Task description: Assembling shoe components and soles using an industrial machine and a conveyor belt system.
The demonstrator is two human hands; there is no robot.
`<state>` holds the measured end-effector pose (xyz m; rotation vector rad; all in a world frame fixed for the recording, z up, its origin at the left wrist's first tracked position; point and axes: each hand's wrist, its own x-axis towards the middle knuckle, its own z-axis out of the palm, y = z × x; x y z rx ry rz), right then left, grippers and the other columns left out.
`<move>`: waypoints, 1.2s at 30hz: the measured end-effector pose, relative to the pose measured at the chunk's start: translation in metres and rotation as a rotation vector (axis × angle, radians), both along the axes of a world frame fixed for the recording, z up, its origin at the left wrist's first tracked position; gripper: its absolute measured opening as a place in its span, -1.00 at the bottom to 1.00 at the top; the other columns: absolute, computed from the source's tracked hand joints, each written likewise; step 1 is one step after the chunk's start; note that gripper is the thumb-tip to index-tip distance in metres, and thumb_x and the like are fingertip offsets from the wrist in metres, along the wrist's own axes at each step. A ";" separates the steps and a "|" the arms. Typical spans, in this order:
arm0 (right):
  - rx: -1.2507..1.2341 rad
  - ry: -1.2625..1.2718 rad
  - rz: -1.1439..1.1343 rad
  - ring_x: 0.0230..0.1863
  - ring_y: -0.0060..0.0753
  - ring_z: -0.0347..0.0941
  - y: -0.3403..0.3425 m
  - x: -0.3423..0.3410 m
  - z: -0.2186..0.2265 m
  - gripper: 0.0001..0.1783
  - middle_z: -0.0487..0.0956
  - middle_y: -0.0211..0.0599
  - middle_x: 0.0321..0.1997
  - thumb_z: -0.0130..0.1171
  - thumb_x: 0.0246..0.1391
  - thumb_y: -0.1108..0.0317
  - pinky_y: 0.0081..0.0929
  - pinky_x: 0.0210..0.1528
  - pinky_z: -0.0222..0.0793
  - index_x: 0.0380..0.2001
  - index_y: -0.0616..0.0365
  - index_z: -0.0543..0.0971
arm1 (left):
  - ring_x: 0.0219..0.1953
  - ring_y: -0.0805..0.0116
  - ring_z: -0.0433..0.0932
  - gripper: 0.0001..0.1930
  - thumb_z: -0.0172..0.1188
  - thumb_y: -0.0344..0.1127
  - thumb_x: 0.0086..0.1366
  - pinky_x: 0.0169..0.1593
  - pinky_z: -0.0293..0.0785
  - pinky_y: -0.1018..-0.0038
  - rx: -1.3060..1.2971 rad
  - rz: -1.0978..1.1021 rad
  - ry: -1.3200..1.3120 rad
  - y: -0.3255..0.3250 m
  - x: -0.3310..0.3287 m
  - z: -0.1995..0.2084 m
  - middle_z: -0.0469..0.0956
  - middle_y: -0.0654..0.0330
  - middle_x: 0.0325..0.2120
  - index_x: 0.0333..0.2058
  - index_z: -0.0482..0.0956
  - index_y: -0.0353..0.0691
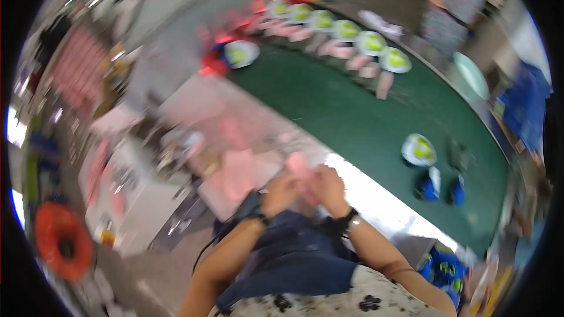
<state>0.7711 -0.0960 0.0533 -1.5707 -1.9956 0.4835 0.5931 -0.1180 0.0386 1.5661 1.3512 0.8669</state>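
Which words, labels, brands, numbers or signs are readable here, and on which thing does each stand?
None: no text is readable in this blurred picture.
Pink piece at the hands: too blurred to tell of any marks.
White-and-lime pieces on the green surface: likewise.
Pale garment: dark flower-like print, no readable letters.

A: yo, how many white rounded pieces with yellow-green middles [371, 43] on the long dark-green tabletop [352, 108]?
B: eight lol, plus one round orange-red thing [48, 239] elsewhere
A: flat pink pieces [301, 167]?
B: too blurry tbh
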 end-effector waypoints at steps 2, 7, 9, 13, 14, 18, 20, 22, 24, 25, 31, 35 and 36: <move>0.030 -0.247 0.102 -0.46 -0.03 0.41 0.021 0.007 -0.007 -0.74 0.52 -0.06 -0.45 0.17 -0.09 0.17 -0.07 -0.40 0.30 -0.63 0.14 0.55 | -0.26 0.18 0.56 -0.76 0.04 -0.35 0.29 -0.15 0.47 0.32 0.142 0.048 0.280 0.004 -0.029 0.016 0.58 0.02 -0.32 -0.10 0.52 -0.23; -0.458 -0.031 -0.004 -0.06 0.08 0.47 0.018 -0.011 -0.013 -0.26 0.52 0.03 -0.10 0.31 -0.20 -0.13 -0.12 -0.05 0.42 -0.06 0.21 0.45 | -0.02 0.17 0.47 -0.58 0.15 -0.23 0.28 0.02 0.38 0.40 0.061 0.556 0.391 -0.003 -0.139 0.024 0.49 -0.07 -0.06 0.03 0.43 -0.37; -0.454 -0.039 -0.057 -0.05 0.08 0.47 0.016 -0.015 -0.004 -0.23 0.52 0.03 -0.10 0.33 -0.24 -0.16 -0.12 -0.04 0.42 -0.07 0.22 0.46 | 0.03 0.10 0.46 -0.52 0.17 -0.19 0.26 0.06 0.37 0.37 0.072 0.509 0.456 -0.009 -0.147 0.009 0.46 -0.13 -0.01 0.08 0.39 -0.36; -0.581 0.019 0.001 -0.05 0.09 0.46 0.017 -0.023 -0.006 -0.18 0.51 0.08 -0.11 0.41 -0.33 -0.12 -0.11 -0.04 0.41 -0.08 0.26 0.44 | 0.19 -0.09 0.30 -0.16 0.31 0.01 0.08 0.21 0.24 0.17 -0.053 0.445 0.849 -0.008 -0.109 0.004 0.28 -0.17 0.16 0.23 0.20 -0.32; -0.572 0.008 0.033 -0.06 0.10 0.46 0.016 -0.024 -0.009 -0.16 0.49 0.12 -0.10 0.45 -0.38 -0.08 -0.10 -0.04 0.41 -0.08 0.28 0.43 | 0.23 -0.15 0.24 -0.04 0.35 0.07 0.00 0.25 0.19 0.10 -0.098 0.409 1.054 -0.006 -0.098 0.007 0.23 -0.17 0.20 0.27 0.13 -0.31; -0.352 0.155 0.072 -0.05 0.14 0.43 0.007 -0.024 -0.029 -0.16 0.44 0.12 -0.08 0.52 -0.42 0.07 -0.10 -0.08 0.41 -0.08 0.31 0.40 | 0.30 -0.15 0.13 0.01 0.39 -0.05 -0.10 0.35 0.05 0.18 -0.213 0.379 1.069 0.005 -0.094 0.002 0.16 -0.18 0.25 0.30 0.09 -0.31; -0.222 0.068 0.055 -0.01 0.06 0.42 -0.003 -0.011 0.002 -0.20 0.39 0.09 -0.07 0.52 -0.44 0.24 -0.07 -0.10 0.45 -0.07 0.30 0.38 | 0.30 -0.14 0.14 -0.01 0.39 -0.10 -0.11 0.35 0.05 0.18 -0.155 0.432 1.026 0.000 -0.111 -0.025 0.17 -0.18 0.25 0.28 0.12 -0.32; -0.088 0.057 0.009 -0.03 0.03 0.38 -0.005 0.018 0.018 -0.36 0.39 0.02 -0.14 0.40 -0.33 0.38 -0.10 -0.08 0.41 -0.10 0.30 0.39 | 0.30 -0.13 0.14 -0.03 0.39 -0.15 -0.12 0.35 0.06 0.19 -0.097 0.472 0.975 -0.002 -0.124 -0.038 0.18 -0.18 0.24 0.27 0.15 -0.33; 0.054 -0.038 -0.042 -0.09 -0.02 0.38 -0.002 0.044 0.017 -0.50 0.40 -0.01 -0.14 0.26 -0.25 0.44 -0.16 -0.11 0.37 -0.13 0.27 0.41 | 0.29 -0.09 0.16 -0.10 0.38 -0.24 -0.10 0.34 0.07 0.19 -0.050 0.430 0.743 -0.003 -0.143 -0.036 0.21 -0.15 0.22 0.24 0.18 -0.33; -0.039 -0.129 -0.038 -0.07 -0.08 0.35 0.002 0.053 0.014 -0.33 0.40 -0.08 -0.12 0.34 -0.24 0.33 -0.17 -0.10 0.27 0.00 0.27 0.36 | 0.31 -0.04 0.14 -0.14 0.33 -0.31 -0.05 0.35 0.04 0.21 -0.096 0.410 0.699 -0.001 -0.156 -0.033 0.18 -0.15 0.25 0.24 0.16 -0.39; 0.042 -0.226 -0.091 -0.10 -0.12 0.36 -0.012 0.086 -0.033 -0.23 0.42 -0.11 -0.13 0.24 -0.15 0.27 -0.16 -0.15 0.28 0.17 0.32 0.28 | 0.24 0.02 0.27 -0.29 0.15 -0.24 0.15 0.29 0.17 0.21 -0.104 0.438 -0.355 -0.042 -0.107 0.079 0.27 -0.10 0.21 0.25 0.19 -0.39; -0.010 -0.228 -0.108 -0.12 -0.07 0.38 -0.025 0.091 -0.026 -0.21 0.43 -0.05 -0.12 0.21 -0.15 0.25 -0.09 -0.16 0.33 0.18 0.34 0.26 | -0.10 -0.10 0.54 -0.18 0.59 -0.11 -0.26 -0.01 0.46 0.10 0.319 0.396 0.077 -0.109 -0.137 0.112 0.55 -0.13 -0.15 0.01 0.46 -0.30; 0.009 -0.236 -0.102 -0.12 -0.07 0.38 -0.027 0.091 -0.021 -0.21 0.43 -0.05 -0.12 0.21 -0.15 0.25 -0.09 -0.16 0.33 0.18 0.34 0.26 | -0.10 -0.10 0.54 -0.18 0.59 -0.11 -0.26 -0.01 0.46 0.10 0.334 0.407 0.065 -0.092 -0.128 0.125 0.55 -0.13 -0.15 0.01 0.46 -0.30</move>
